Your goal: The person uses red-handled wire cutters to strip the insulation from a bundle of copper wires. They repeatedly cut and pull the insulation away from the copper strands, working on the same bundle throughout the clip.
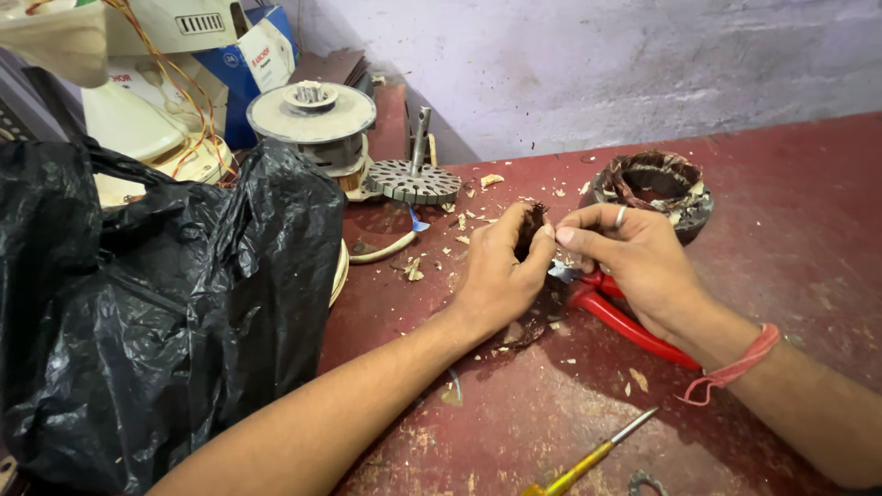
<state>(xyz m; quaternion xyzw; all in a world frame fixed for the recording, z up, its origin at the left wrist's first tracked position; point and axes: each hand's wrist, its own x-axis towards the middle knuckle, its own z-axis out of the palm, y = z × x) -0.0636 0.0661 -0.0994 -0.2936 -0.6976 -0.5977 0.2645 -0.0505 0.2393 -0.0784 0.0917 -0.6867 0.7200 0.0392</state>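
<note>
Scuffed red tabletop (781, 230), left hand (496, 271) and right hand (634, 257) both pinching a frizzy dark wire tuft (531, 225), red-handled pliers (625, 321) beneath.

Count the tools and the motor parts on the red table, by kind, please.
Red-handled pliers: 1
Yellow-handled screwdriver: 1
Wound stator ring: 1
Slotted metal disc with shaft: 1
Round motor housing: 1
Wire clump in the left hand: 1
Total: 6
</note>
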